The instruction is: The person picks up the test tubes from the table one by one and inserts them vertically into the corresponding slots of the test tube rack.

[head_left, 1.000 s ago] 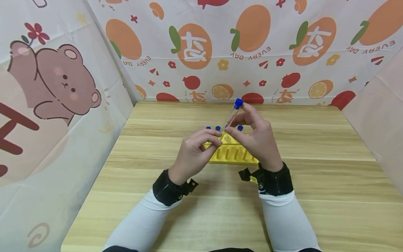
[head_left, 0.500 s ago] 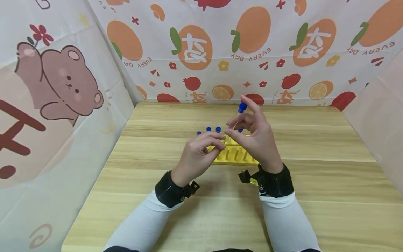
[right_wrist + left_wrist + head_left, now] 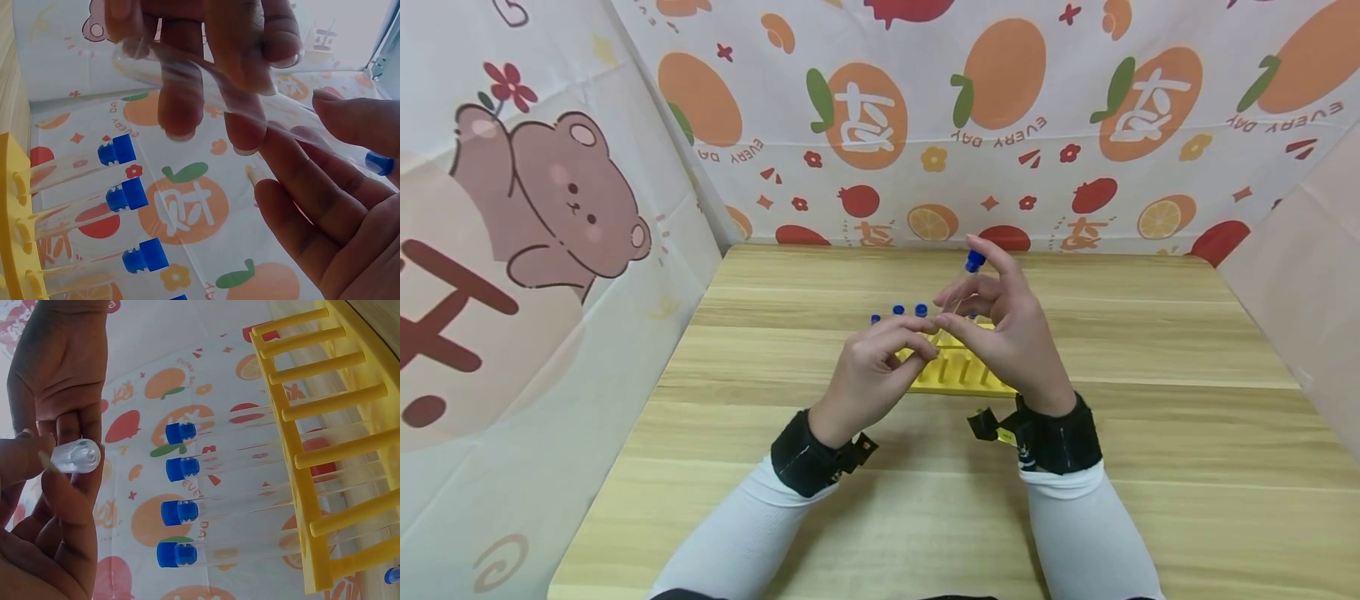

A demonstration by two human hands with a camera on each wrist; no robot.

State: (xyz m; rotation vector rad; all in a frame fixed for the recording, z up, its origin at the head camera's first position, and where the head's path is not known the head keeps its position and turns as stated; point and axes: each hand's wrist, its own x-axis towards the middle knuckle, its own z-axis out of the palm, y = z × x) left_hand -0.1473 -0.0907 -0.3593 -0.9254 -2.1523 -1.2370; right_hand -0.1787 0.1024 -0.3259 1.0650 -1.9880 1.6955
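Note:
A clear test tube with a blue cap is held slanting above the yellow test tube rack. My left hand pinches its lower end between thumb and fingers; the rounded bottom shows in the left wrist view. Higher up, my right hand holds the tube with thumb and fingers, its forefinger raised over the cap. In the right wrist view the tube lies across the fingers of both hands. I cannot tell whether it contains anything.
Several capped tubes stand in the rack, partly hidden by my hands in the head view. The rack sits on a wooden table. A patterned cloth hangs behind the table's far edge.
The capped end of the tube has come down slightly and to the right. My right forefinger has moved from beside the cap to above it. Both hands keep hold of the tube.

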